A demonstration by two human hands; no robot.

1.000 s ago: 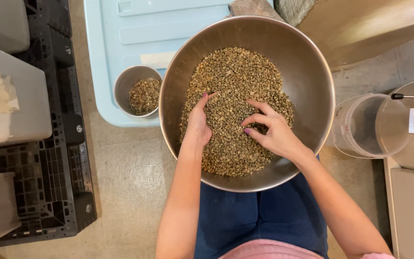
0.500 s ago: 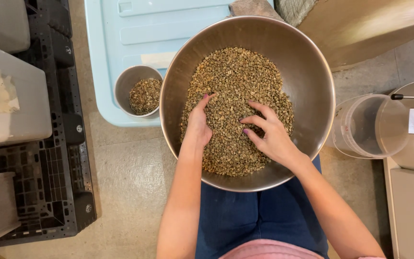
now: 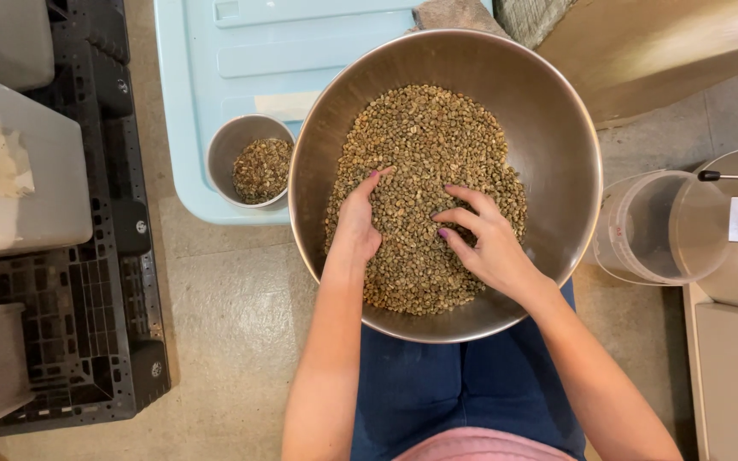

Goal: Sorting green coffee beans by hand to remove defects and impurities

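Landmark: large steel bowl [image 3: 557, 111] on lap. Left of bowl, small steel cup [image 3: 231, 137]. Inside bowl, green coffee beans [image 3: 424, 137]: left hand [image 3: 358, 229] flat, fingers together; right hand [image 3: 490, 243] spread, both buried at heap's near edge.

Both forearms are bare to the elbow, with no sleeves, watch or bracelet showing. The left hand [image 3: 358, 229] is narrow, its fingers close together. The right hand [image 3: 490, 243] has purple-painted nails, seen on the fingertips [image 3: 442, 232] at about 9 o'clock of the hand. Dark blue trousers [image 3: 463, 388] cover the lap. A pink top [image 3: 471, 446] edges in at 6 o'clock of the view.
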